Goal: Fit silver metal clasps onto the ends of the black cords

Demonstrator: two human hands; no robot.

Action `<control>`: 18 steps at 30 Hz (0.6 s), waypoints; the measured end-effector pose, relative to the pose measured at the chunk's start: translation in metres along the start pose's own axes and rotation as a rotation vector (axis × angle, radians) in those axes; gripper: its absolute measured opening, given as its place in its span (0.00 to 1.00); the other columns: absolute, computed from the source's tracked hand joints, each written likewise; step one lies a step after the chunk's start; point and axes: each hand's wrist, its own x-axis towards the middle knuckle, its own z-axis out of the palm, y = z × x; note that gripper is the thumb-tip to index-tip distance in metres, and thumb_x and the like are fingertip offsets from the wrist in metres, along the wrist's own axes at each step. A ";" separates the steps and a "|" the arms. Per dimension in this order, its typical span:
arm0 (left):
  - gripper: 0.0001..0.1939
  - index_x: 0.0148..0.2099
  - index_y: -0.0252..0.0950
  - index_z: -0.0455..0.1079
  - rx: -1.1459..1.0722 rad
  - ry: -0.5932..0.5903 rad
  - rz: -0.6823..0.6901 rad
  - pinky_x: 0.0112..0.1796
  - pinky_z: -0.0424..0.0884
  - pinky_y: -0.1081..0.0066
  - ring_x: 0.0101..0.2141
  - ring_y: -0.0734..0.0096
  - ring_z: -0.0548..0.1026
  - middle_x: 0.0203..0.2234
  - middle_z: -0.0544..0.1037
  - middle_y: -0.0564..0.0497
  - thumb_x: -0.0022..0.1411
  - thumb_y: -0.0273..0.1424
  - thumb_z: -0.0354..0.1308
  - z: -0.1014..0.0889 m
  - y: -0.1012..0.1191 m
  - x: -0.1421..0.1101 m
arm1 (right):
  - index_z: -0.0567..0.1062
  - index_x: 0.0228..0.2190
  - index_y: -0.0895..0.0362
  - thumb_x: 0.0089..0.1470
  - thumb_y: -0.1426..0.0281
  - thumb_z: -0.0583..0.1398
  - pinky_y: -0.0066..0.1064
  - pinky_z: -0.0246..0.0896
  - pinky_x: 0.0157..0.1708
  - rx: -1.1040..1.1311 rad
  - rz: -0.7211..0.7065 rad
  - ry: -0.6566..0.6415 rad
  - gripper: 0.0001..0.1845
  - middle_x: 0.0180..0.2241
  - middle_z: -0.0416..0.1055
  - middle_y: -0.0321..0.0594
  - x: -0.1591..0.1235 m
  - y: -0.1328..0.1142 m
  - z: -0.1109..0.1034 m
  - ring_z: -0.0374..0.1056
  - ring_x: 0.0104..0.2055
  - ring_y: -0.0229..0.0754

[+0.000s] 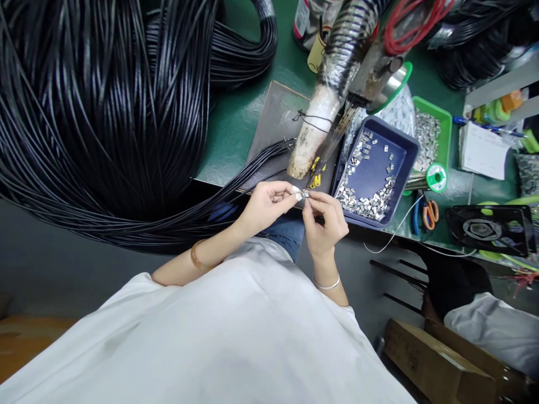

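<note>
Black cables (101,106) lie heaped on the counter (229,126); left hand (269,203) pinches a small metal part (305,194) near the counter's edge, right hand (326,220) fingers grasping it opposite; should either pinch slacken, it could drop lapward, missing the blue tray (368,175)

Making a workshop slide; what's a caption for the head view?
Left hand and right hand meet at small metal piece near blue tray.

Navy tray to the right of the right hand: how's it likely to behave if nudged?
The navy tray will probably slide rather than roll, given its boxy shape. The metal pieces inside would likely shift and rattle, since they lie loose. Its raised walls should contain most of them, though a steep tilt might spill some.
</note>
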 end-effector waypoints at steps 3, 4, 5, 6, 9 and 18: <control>0.13 0.28 0.31 0.73 0.015 -0.013 -0.001 0.21 0.59 0.79 0.20 0.82 0.63 0.19 0.70 0.53 0.52 0.37 0.68 -0.002 -0.001 0.001 | 0.75 0.34 0.55 0.53 0.78 0.63 0.22 0.68 0.26 0.065 0.081 -0.014 0.07 0.38 0.78 0.38 0.001 -0.001 -0.001 0.75 0.38 0.34; 0.13 0.28 0.31 0.73 0.024 -0.016 -0.001 0.21 0.59 0.78 0.20 0.82 0.63 0.20 0.70 0.53 0.52 0.37 0.68 -0.003 -0.002 0.001 | 0.75 0.34 0.56 0.53 0.78 0.63 0.22 0.68 0.26 0.089 0.115 -0.018 0.06 0.38 0.78 0.38 0.002 -0.001 -0.001 0.74 0.39 0.34; 0.13 0.29 0.31 0.74 0.036 -0.019 0.000 0.22 0.60 0.78 0.20 0.81 0.64 0.21 0.71 0.52 0.53 0.37 0.68 -0.004 -0.002 0.001 | 0.75 0.33 0.56 0.53 0.78 0.63 0.22 0.67 0.26 0.112 0.149 -0.023 0.06 0.37 0.78 0.38 0.002 -0.002 -0.002 0.74 0.39 0.34; 0.13 0.29 0.30 0.74 0.050 -0.024 0.004 0.22 0.60 0.78 0.20 0.81 0.64 0.21 0.71 0.52 0.53 0.37 0.67 -0.004 -0.003 0.001 | 0.75 0.33 0.56 0.53 0.78 0.63 0.22 0.67 0.27 0.135 0.182 -0.032 0.05 0.37 0.78 0.38 0.003 -0.002 -0.003 0.74 0.38 0.34; 0.13 0.31 0.30 0.74 0.099 -0.044 0.024 0.22 0.61 0.78 0.21 0.81 0.64 0.21 0.71 0.52 0.55 0.37 0.65 -0.005 -0.005 0.000 | 0.75 0.32 0.56 0.53 0.77 0.64 0.22 0.67 0.27 0.178 0.245 -0.077 0.05 0.36 0.77 0.36 0.006 -0.002 -0.006 0.74 0.37 0.32; 0.09 0.32 0.29 0.76 0.187 -0.099 0.070 0.26 0.64 0.77 0.23 0.79 0.68 0.22 0.74 0.52 0.55 0.32 0.64 -0.009 -0.007 -0.001 | 0.75 0.30 0.55 0.54 0.74 0.63 0.23 0.68 0.29 0.184 0.293 -0.246 0.02 0.34 0.75 0.35 0.016 -0.001 -0.019 0.72 0.34 0.31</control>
